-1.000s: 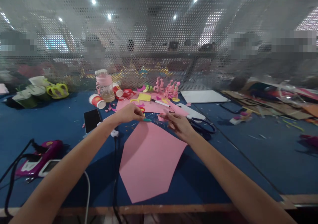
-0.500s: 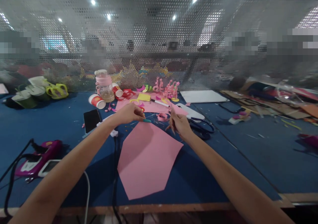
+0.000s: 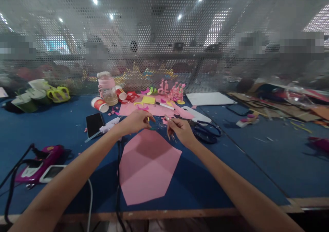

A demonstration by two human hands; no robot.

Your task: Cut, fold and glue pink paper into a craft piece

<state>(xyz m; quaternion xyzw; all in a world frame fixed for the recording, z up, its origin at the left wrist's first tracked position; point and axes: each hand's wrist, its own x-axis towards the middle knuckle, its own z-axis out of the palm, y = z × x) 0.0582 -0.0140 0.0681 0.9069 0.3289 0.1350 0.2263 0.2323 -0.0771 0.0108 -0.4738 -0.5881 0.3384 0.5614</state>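
Note:
A large many-sided sheet of pink paper (image 3: 149, 170) lies near the front of the blue table. My left hand (image 3: 138, 120) is at the sheet's top edge, thumb and forefinger slightly apart. A small teal piece (image 3: 153, 128) shows just below those fingertips; whether they touch it is unclear. My right hand (image 3: 180, 129) is above the sheet's upper right side, thumb and forefinger pinched together. Anything in that pinch is too small to make out. Partly behind the right hand is a pink ring-shaped piece (image 3: 164, 121).
Dark-handled scissors (image 3: 208, 132) lie right of my right hand. A glue gun (image 3: 110, 125) and phone (image 3: 94, 124) are on the left. Behind are pink scraps, a marker (image 3: 166, 105), paper cups (image 3: 99, 105) and a bottle (image 3: 107, 89). A black cable (image 3: 118, 177) runs along the sheet's left.
The pink sheet has shifted a little left. My left fingers have parted from their pinch by the teal piece. My right hand has moved left, and its forefinger has come down against the thumb.

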